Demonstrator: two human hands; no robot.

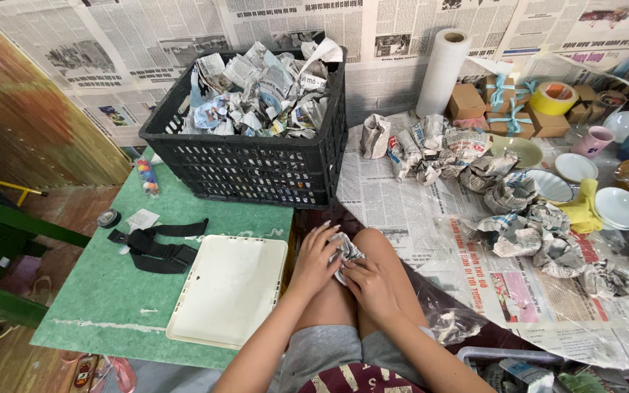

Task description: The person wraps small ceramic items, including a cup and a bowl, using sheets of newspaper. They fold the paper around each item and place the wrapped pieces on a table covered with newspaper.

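Note:
My left hand (pixel 314 258) and my right hand (pixel 369 284) both grip a small bundle wrapped in crumpled newspaper (pixel 345 251), resting on my knees near the bottom middle. Fingers of both hands press the paper around whatever is inside; the wrapped thing itself is hidden. A black plastic crate (pixel 256 164) full of newspaper-wrapped bundles stands just beyond my hands, on a green mat (pixel 111 291).
A cream tray (pixel 227 291) and a black strap (pixel 154 247) lie on the mat to the left. To the right, newspaper sheets on the floor carry several wrapped bundles (pixel 518 196), bowls and plates (pixel 616 207), a pink mug (pixel 595 140), small cardboard boxes (pixel 467 102), yellow tape (pixel 553 97) and a paper roll (pixel 442 73).

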